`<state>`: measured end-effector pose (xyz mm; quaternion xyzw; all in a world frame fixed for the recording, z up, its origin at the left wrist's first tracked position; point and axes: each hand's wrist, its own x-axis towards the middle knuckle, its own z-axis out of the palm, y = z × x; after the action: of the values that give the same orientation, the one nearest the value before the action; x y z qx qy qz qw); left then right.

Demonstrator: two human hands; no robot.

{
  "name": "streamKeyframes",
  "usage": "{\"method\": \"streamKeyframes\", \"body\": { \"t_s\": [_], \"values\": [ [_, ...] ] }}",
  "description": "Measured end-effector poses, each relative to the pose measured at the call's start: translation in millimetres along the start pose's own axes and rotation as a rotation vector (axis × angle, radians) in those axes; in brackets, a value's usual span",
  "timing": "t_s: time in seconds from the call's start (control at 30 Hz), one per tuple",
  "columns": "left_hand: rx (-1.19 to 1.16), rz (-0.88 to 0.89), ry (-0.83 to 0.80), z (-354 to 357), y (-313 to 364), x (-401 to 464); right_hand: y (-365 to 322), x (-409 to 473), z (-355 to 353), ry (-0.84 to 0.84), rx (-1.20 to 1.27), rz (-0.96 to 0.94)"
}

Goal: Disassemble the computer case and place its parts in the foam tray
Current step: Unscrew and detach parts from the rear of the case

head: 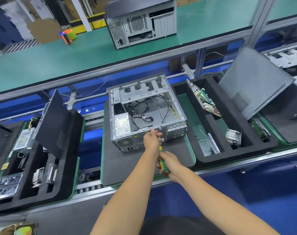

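While the open computer case (147,112) lies on its side on a dark mat, mid-bench:
Power supply (122,125): inside case, near-left corner.
Left hand (152,139): fingertips pinched at the case's rear top edge.
Right hand (169,164): curled around a green-yellow screwdriver (162,160).
Foam tray (229,150): right of case, holding a motherboard (203,99).

A silver-grey metal computer case (147,112) lies open on a dark grey foam mat (127,165) edged in green. Inside it, black cables (141,116) cross the bare grey floor, and the power supply (122,126) carries a white label. The right hand (169,164) grips a screwdriver (163,162) with a green and yellow handle. The foam tray (232,150) beside it is black, showing green at the bottom of its compartments, and holds a green motherboard (203,99). The shelf (51,60) above is teal green, and the framing beneath it is bright blue.
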<state>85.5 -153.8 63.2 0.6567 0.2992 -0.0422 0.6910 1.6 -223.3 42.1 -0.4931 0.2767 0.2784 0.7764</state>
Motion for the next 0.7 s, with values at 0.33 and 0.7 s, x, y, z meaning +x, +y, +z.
{"method": "streamKeyframes", "body": {
  "t_s": [0.33, 0.7],
  "values": [
    [-0.072, -0.066, -0.009, 0, 4, 3, -4, -5, -6, -0.063, 0.063, 0.118],
    [-0.096, -0.098, 0.008, 2, 5, 3, -15, -6, 3, -0.054, 0.107, 0.114]
  ]
}}
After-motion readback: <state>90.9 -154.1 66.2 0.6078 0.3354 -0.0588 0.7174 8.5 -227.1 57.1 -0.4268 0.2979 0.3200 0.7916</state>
